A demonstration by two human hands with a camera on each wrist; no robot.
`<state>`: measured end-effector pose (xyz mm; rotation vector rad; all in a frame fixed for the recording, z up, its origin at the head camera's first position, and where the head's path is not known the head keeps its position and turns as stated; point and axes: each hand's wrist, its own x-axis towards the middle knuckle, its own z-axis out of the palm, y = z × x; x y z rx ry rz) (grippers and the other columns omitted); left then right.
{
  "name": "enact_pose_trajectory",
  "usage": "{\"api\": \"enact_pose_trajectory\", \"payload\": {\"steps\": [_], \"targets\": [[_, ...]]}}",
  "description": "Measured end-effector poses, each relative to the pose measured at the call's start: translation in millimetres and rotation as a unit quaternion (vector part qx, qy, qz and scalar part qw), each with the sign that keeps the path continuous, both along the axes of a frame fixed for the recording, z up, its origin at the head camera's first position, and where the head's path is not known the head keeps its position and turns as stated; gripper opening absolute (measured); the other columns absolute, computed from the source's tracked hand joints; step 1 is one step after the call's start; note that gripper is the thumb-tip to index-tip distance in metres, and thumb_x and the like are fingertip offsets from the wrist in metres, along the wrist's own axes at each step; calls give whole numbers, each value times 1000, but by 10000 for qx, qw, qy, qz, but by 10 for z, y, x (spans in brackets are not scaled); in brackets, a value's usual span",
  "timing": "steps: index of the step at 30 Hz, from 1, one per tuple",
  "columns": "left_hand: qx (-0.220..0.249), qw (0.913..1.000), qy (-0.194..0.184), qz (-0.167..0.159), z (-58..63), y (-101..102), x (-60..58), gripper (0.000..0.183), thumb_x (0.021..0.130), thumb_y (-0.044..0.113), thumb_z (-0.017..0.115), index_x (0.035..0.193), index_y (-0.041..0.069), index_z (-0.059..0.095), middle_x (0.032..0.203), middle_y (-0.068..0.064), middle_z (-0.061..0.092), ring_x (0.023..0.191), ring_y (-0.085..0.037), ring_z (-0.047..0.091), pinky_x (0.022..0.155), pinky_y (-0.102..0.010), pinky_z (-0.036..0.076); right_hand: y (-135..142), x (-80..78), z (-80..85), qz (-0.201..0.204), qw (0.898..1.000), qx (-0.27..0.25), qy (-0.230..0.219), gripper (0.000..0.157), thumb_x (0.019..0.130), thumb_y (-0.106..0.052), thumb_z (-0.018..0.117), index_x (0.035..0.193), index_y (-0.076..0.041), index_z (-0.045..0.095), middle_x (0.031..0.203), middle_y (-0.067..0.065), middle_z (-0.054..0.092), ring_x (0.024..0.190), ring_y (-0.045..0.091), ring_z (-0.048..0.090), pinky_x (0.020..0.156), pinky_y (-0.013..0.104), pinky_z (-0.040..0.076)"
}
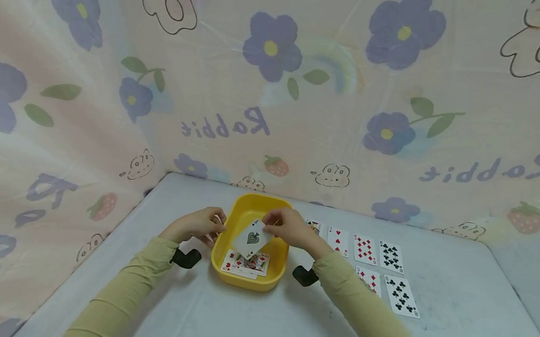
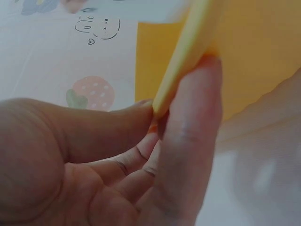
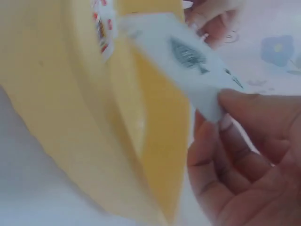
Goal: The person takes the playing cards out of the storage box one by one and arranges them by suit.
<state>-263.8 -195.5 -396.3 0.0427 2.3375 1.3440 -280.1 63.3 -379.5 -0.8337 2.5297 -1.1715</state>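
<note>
A yellow plastic tray (image 1: 248, 284) stands on the table in front of me. My left hand (image 1: 200, 224) pinches its left rim (image 2: 181, 61) between thumb and fingers, seen close in the left wrist view. Over the tray, my right hand (image 1: 293, 228) holds an ace of spades (image 1: 254, 237) by one corner between thumb and fingers. The ace is tilted, face visible, its far end (image 3: 150, 28) reaching over the tray's inside. Below it, a heart card (image 1: 229, 263) and a face card (image 1: 261, 266) lie overlapping in the tray, partly covered by the ace.
Right of the tray, playing cards lie face up in two rows. Behind are a heart card (image 1: 338, 242), a diamond card (image 1: 365, 250) and a club card (image 1: 391, 257), plus a face card (image 1: 313, 226) partly hidden by my right hand. In front, my sleeve overlaps another diamond card (image 1: 371, 279) beside a club card (image 1: 402, 296).
</note>
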Motion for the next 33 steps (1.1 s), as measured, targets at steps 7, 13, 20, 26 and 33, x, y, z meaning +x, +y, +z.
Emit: {"api": "enact_pose_trajectory", "payload": {"steps": [7,13,20,26,33], "targets": [[50,9999,-62,-97,-37,-20,-5,15,97,5,54,109,-1,48,91,-15,56,69,-20,61,57,-33,59,275,127,133,-152,9953,-952,-59,34,89,4,63,122,-5,60,98,12,57,76,20,63,70,42,58],[201,9993,-108,-291,-19,-52,-3,18,96,3,52,111,-5,46,94,-20,56,71,-22,62,58,-33,59,632,299,161,-750,9824,-1671,-369,26,92,-2,60,118,1,56,104,18,60,83,33,66,73,40,58],[264,9989,-62,-377,26,-81,-50,21,97,4,52,113,-7,45,93,-19,54,71,-22,61,59,-33,59,1015,405,61,-1732,9624,-1861,-960,29,93,-13,63,116,1,52,98,16,69,86,27,67,80,35,57],[356,9982,-165,-465,-2,-104,-76,21,98,5,51,114,-7,44,97,-23,55,74,-24,63,63,-37,59,1201,503,-85,-2038,9368,-2133,-1881,28,95,-17,59,110,3,46,104,19,68,93,24,68,91,42,51],[441,9979,-188,-442,-13,-90,-96,17,98,5,51,110,-5,44,93,-18,55,75,-24,63,63,-37,59,1354,614,-209,-2203,9133,-2510,-2330,40,96,-19,59,121,9,46,110,10,56,108,28,56,98,38,47]]}}
